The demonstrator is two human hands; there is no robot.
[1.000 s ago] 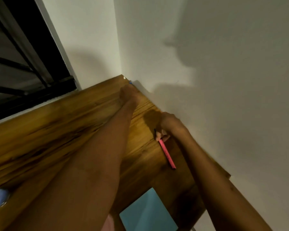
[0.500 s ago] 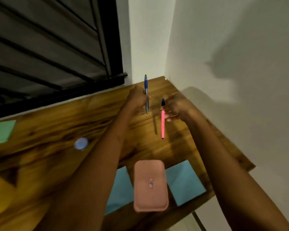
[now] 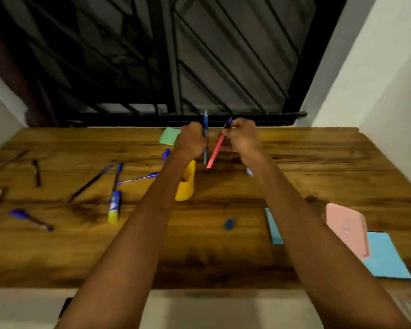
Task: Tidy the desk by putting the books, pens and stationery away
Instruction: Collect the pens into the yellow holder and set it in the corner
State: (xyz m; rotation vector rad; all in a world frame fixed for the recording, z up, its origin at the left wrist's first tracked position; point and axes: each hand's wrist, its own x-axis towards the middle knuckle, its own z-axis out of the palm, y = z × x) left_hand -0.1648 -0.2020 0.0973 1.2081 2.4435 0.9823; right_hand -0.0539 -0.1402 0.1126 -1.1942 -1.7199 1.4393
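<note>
My left hand (image 3: 192, 141) grips a blue pen (image 3: 205, 125) that stands upright in the fist. My right hand (image 3: 242, 137) holds a pink pen (image 3: 215, 153) with a dark cap, slanting down to the left. Both hands hang above the middle of the wooden desk (image 3: 223, 257), just behind a yellow pen holder (image 3: 186, 184) that my left forearm partly hides. Several blue and dark pens (image 3: 90, 182) lie scattered on the desk's left half, beside a yellow and blue glue stick (image 3: 114, 207).
A green sticky pad (image 3: 168, 136) lies at the back. A small blue sharpener (image 3: 228, 224) sits near the middle. Blue paper sheets (image 3: 387, 257) and a pink case (image 3: 345, 229) lie at the right. A barred window is behind, white walls at both sides.
The view swung left from the desk's right corner to its middle. Both hands lifted their pens off the desk and carried them leftward, above the yellow holder.
</note>
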